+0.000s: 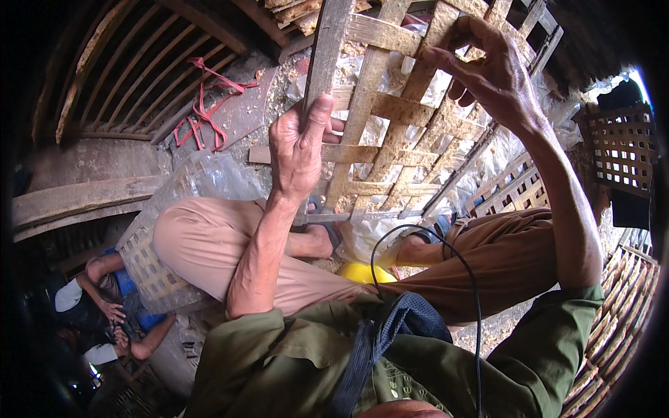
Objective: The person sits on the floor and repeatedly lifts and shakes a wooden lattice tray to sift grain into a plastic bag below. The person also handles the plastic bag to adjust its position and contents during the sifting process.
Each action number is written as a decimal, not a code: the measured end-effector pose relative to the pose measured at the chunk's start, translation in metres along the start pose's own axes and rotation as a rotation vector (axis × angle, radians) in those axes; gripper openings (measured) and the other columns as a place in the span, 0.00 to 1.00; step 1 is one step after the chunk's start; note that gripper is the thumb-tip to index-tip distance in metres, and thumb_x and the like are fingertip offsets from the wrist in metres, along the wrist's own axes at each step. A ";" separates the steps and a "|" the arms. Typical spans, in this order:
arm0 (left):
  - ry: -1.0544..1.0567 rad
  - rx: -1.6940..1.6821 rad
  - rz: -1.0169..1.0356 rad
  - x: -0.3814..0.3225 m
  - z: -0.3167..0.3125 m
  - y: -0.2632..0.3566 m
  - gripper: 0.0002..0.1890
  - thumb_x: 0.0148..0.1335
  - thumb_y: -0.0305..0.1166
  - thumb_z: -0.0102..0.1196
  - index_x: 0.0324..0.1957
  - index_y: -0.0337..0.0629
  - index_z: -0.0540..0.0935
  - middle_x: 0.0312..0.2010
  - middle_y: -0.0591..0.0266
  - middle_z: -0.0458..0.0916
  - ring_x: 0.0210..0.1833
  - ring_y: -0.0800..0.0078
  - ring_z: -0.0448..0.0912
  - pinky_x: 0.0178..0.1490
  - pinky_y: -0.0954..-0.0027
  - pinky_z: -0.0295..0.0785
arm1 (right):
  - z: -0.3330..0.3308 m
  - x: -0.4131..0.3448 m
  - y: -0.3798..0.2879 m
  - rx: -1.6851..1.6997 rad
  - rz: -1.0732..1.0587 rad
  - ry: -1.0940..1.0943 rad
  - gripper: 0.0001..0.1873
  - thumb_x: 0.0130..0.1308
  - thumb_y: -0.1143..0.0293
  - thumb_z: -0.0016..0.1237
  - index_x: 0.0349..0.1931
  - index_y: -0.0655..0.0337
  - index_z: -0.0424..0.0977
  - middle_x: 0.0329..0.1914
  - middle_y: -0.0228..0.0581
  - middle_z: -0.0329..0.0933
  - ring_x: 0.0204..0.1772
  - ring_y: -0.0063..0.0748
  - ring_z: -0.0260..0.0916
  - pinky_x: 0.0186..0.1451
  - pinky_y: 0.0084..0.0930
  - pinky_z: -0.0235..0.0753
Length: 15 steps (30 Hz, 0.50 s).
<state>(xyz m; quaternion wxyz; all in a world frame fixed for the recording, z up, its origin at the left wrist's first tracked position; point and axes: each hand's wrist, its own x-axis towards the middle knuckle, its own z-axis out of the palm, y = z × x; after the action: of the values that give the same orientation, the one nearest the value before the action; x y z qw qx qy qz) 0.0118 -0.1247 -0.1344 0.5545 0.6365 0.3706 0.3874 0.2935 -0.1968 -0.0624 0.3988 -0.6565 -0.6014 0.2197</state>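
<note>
A woven lattice panel of flat bamboo strips (402, 109) in a wooden frame stands before me, its lower edge near my feet. My left hand (300, 146) is closed around the panel's left frame bar (326, 57), thumb on its end face. My right hand (481, 68) is raised at the panel's upper right, with thumb and forefinger near a crusted diagonal strip (436, 39); whether they touch or pinch it cannot be told. Its other fingers are curled. A tan crust coats many of the strips.
Red plastic ribbon (211, 104) lies on a board at left, by a slatted rack (141, 68). Clear plastic sheeting (214, 175) is near my left knee. A yellow object (366, 273) sits between my legs. Another person (112, 313) sits at lower left. More lattice panels (622, 151) stand at right.
</note>
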 end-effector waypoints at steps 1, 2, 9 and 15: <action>-0.004 0.000 0.000 0.001 0.001 0.000 0.24 0.79 0.52 0.54 0.32 0.41 0.80 0.26 0.69 0.75 0.33 0.77 0.84 0.33 0.73 0.82 | -0.001 0.000 -0.002 0.012 0.011 -0.016 0.23 0.73 0.51 0.61 0.50 0.63 0.76 0.45 0.39 0.84 0.29 0.24 0.85 0.26 0.20 0.84; -0.007 0.000 0.000 0.002 0.001 0.000 0.25 0.79 0.52 0.54 0.31 0.42 0.79 0.26 0.69 0.75 0.33 0.77 0.84 0.33 0.73 0.82 | -0.003 0.000 -0.006 0.024 0.022 -0.031 0.22 0.74 0.52 0.61 0.51 0.63 0.76 0.45 0.40 0.84 0.29 0.25 0.85 0.26 0.20 0.84; 0.009 0.060 -0.036 0.003 -0.002 0.002 0.27 0.79 0.55 0.53 0.28 0.43 0.77 0.23 0.68 0.75 0.31 0.75 0.84 0.34 0.71 0.80 | -0.014 -0.003 0.004 -0.412 -0.149 0.166 0.14 0.75 0.65 0.59 0.57 0.59 0.81 0.50 0.38 0.89 0.32 0.29 0.89 0.26 0.22 0.82; -0.028 0.154 0.024 0.003 -0.011 -0.005 0.30 0.78 0.56 0.53 0.27 0.40 0.76 0.21 0.63 0.79 0.28 0.75 0.83 0.34 0.71 0.79 | -0.032 0.002 -0.022 -0.108 0.044 0.406 0.20 0.66 0.59 0.69 0.54 0.57 0.83 0.47 0.36 0.89 0.31 0.22 0.86 0.30 0.21 0.82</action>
<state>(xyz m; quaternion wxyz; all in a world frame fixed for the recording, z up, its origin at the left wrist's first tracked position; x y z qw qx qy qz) 0.0028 -0.1167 -0.1381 0.5044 0.6871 0.3835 0.3555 0.3048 -0.2045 -0.0261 0.4711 -0.7208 -0.5051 0.0588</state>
